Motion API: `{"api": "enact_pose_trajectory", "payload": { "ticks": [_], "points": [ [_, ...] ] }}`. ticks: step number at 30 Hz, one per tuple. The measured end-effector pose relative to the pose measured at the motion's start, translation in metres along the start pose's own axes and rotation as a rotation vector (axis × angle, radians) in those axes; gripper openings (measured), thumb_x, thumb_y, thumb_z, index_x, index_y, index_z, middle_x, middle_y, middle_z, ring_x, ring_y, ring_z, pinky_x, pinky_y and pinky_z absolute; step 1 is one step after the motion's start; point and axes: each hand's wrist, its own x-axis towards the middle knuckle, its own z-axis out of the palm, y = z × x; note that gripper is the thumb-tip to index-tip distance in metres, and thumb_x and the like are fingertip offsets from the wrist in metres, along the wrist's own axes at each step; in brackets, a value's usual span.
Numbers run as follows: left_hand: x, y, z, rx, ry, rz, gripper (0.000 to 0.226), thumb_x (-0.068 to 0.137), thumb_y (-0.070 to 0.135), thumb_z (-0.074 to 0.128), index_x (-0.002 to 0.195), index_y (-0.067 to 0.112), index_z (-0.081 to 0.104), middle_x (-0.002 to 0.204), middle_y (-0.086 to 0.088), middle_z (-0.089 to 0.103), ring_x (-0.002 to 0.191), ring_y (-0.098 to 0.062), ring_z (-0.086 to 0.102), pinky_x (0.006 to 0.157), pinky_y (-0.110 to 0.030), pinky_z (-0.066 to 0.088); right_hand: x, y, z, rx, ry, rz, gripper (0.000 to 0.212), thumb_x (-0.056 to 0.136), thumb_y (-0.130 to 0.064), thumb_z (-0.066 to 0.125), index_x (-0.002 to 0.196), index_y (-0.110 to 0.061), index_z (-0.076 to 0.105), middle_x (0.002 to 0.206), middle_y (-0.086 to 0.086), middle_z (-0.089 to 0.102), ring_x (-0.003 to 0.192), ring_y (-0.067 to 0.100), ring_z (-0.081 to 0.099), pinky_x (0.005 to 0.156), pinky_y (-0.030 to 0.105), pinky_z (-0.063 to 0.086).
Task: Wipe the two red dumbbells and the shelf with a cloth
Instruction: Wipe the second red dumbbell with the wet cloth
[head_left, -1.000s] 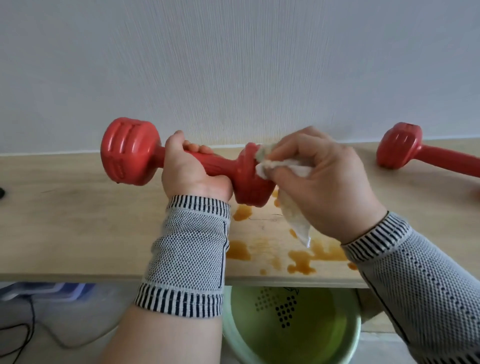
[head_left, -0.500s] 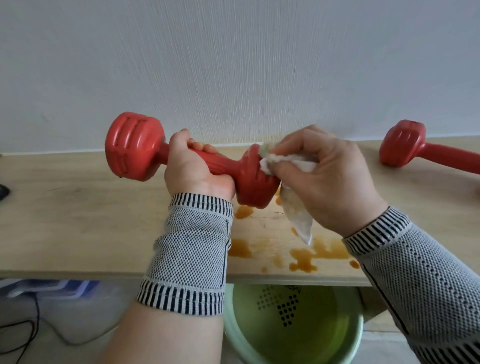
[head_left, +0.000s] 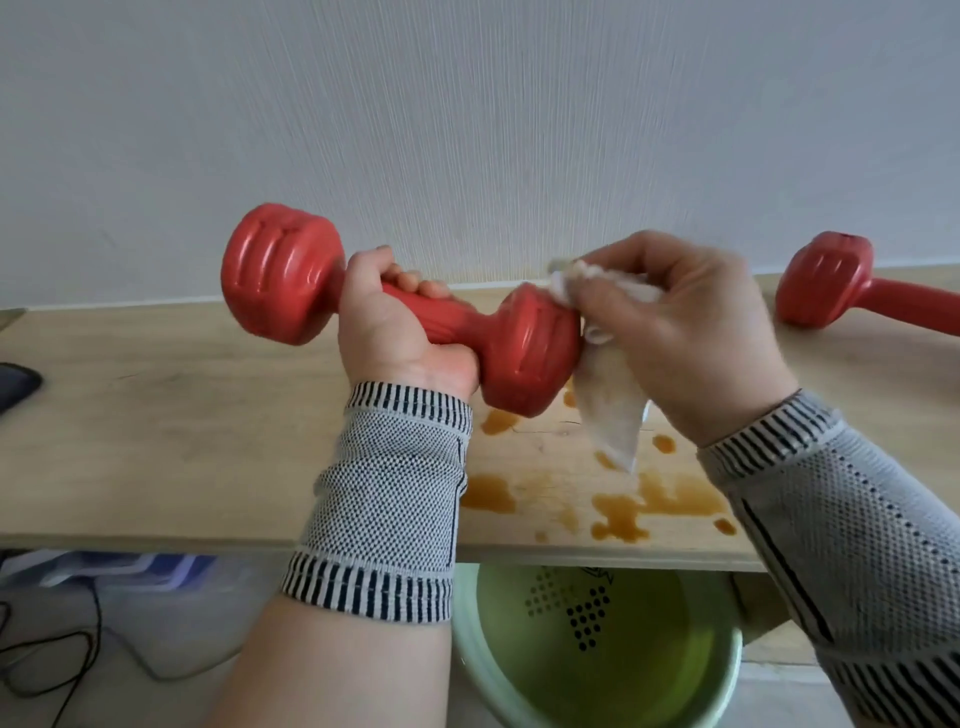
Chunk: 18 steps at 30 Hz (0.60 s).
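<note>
Above the wooden shelf (head_left: 156, 441), one red dumbbell (head_left: 530, 353) is held clear of the board, tilted so that its far head sits higher on the left and its near head lower on the right. Its grip is wrapped by the curled fingers of the left hand (head_left: 395, 332). Against the right end of the near head, one white cloth (head_left: 608, 410) is pressed and pinched by the right hand (head_left: 691, 332), with a loose corner hanging down below that hand. A second red dumbbell (head_left: 826, 291) is seen lying on the shelf to the right of the right hand, well apart from it, its handle cut off by the picture's edge. Two dumbbells are counted in all. Several brown spill patches (head_left: 623, 514) are spread on the shelf beneath both hands. One green basin (head_left: 597, 649) is placed below the shelf's front edge, and a dark cable (head_left: 78, 639) is seen on the floor, left of the left forearm.
</note>
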Motion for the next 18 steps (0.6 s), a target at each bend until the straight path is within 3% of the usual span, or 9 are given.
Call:
{"api": "enact_pose_trajectory", "payload": {
  "ticks": [3, 8, 13, 18],
  "points": [
    [-0.003, 0.0, 0.002, -0.028, -0.13, -0.011, 0.03, 0.086, 0.022, 0.056, 0.059, 0.024, 0.042, 0.052, 0.011, 0.04, 0.043, -0.006, 0.041, 0.055, -0.022, 0.036, 0.004, -0.004, -0.011, 0.151, 0.034, 0.113, 0.018, 0.076, -0.028, 0.077, 0.083, -0.013, 0.071, 0.078, 0.002, 0.072, 0.073, 0.013, 0.069, 0.068, 0.028, 0.058],
    [-0.005, -0.001, 0.001, 0.039, -0.198, 0.077, 0.03, 0.087, 0.021, 0.052, 0.059, 0.022, 0.04, 0.05, 0.012, 0.038, 0.042, -0.007, 0.037, 0.053, -0.023, 0.035, -0.005, -0.012, -0.01, 0.008, -0.12, 0.012, 0.01, 0.076, -0.025, 0.077, 0.078, -0.017, 0.071, 0.07, -0.008, 0.07, 0.063, 0.0, 0.064, 0.053, 0.013, 0.049],
    [-0.005, -0.001, -0.001, 0.086, -0.202, 0.132, 0.03, 0.088, 0.019, 0.05, 0.06, 0.021, 0.04, 0.051, 0.01, 0.036, 0.044, -0.008, 0.035, 0.055, -0.025, 0.032, -0.014, -0.013, 0.001, -0.264, -0.261, -0.227, 0.007, 0.075, -0.017, 0.075, 0.074, -0.021, 0.069, 0.087, -0.012, 0.065, 0.082, 0.002, 0.062, 0.077, 0.019, 0.049],
    [-0.008, -0.003, -0.004, 0.121, -0.231, 0.112, 0.03, 0.087, 0.02, 0.05, 0.059, 0.021, 0.041, 0.049, 0.01, 0.037, 0.043, -0.008, 0.036, 0.054, -0.024, 0.035, -0.003, -0.003, -0.006, -0.139, -0.148, -0.041, 0.004, 0.079, -0.021, 0.073, 0.076, -0.02, 0.07, 0.076, -0.008, 0.069, 0.071, 0.002, 0.064, 0.064, 0.016, 0.051]
  ]
}}
